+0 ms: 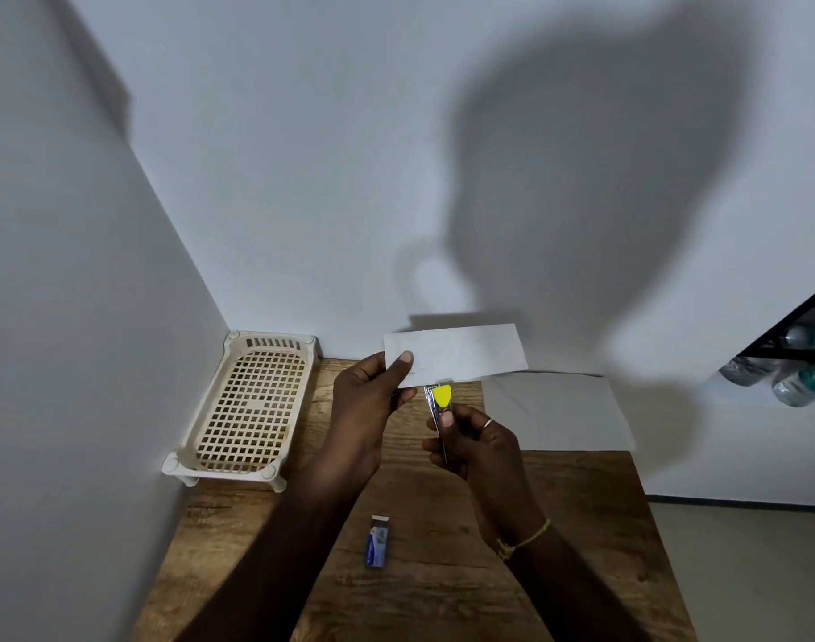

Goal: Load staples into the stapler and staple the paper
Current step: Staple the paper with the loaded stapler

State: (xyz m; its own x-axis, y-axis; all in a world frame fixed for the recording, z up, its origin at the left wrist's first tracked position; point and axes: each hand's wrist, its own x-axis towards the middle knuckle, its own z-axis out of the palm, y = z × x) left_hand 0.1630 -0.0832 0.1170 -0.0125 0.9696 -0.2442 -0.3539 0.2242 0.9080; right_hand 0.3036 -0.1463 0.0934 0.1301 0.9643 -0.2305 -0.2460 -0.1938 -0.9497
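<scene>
My left hand (366, 410) holds a folded white paper (461, 352) up above the table, thumb pressed on its left end. My right hand (477, 444) grips a small metal stapler with a yellow top (440, 397), pointed upward. The stapler's nose meets the paper's lower edge near the middle. A small blue staple box (377, 543) lies on the wooden table (442, 572) near me, its top end open.
A cream plastic perforated tray (248, 405) stands at the table's back left against the wall. More white paper (558, 412) lies flat at the back right. Plastic bottles (785, 377) lie on a shelf at far right. White walls close in behind and left.
</scene>
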